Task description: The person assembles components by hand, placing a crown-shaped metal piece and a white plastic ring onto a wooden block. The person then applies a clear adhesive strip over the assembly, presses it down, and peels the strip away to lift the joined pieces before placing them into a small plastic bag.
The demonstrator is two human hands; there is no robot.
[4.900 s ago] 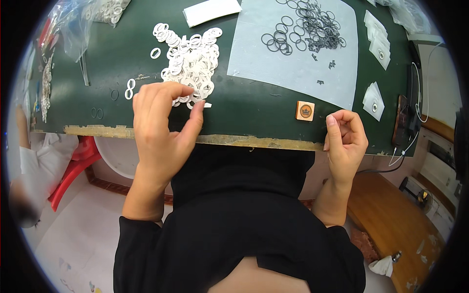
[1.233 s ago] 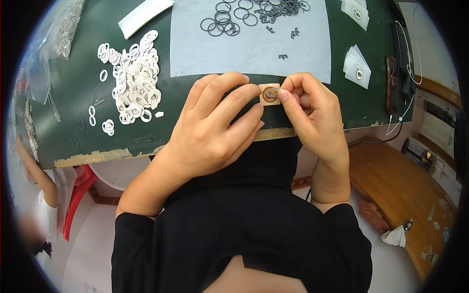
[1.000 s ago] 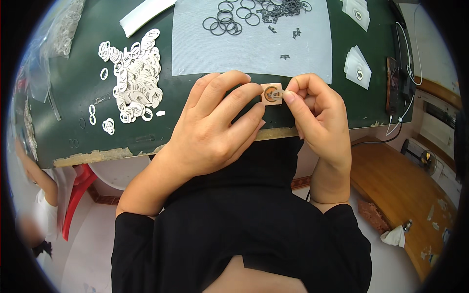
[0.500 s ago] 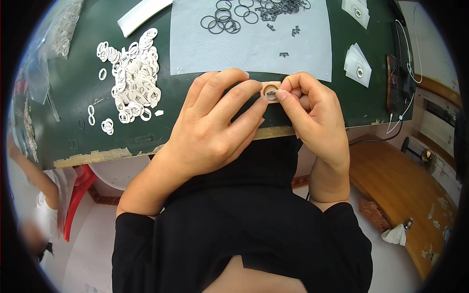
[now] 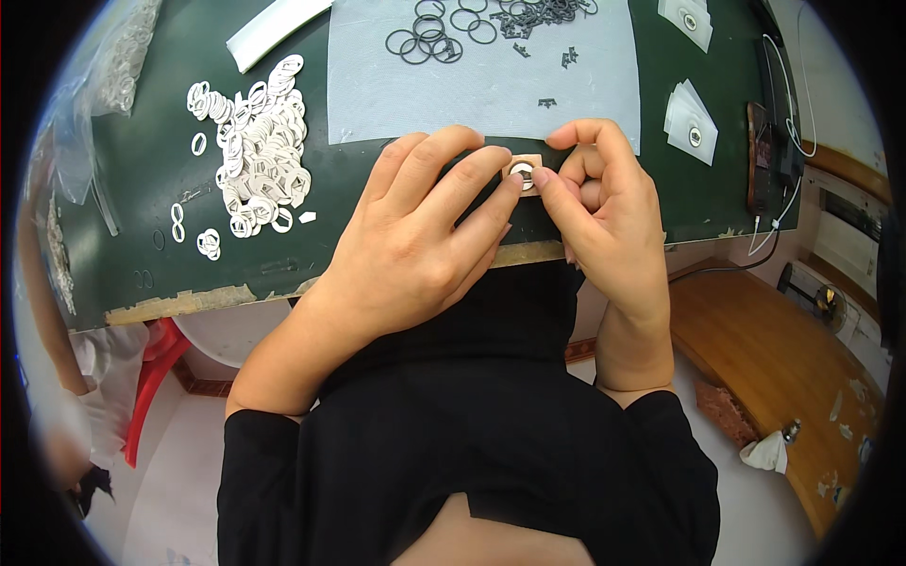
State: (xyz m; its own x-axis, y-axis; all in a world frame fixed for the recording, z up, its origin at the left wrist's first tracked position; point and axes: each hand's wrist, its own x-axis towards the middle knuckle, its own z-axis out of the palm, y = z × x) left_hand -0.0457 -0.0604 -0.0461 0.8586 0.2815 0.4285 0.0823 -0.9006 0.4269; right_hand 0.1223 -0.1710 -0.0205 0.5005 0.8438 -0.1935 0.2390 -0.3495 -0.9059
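A small tan block sits near the table's front edge, with a round white ring-shaped piece in its middle. Fingers stretched and spread, my left hand holds the block's left side by the fingertips. One of those fingertips rests on the white piece's left rim. My right hand presses its thumb tip at the piece's right rim. Its index finger is raised and bent, well apart from the thumb, and the remaining fingers curl inward. The fingertips partly cover both block and piece.
Many white oval pieces lie piled at left. Black rings and small black crown-shaped parts rest on a translucent sheet. Clear squares with round emblems and a dark device with cables are at right. Someone sits beyond the red chair.
My right index finger has lifted away from the thumb and the block. The round piece now shows white, where a brownish curved rim stood at my fingertips before.
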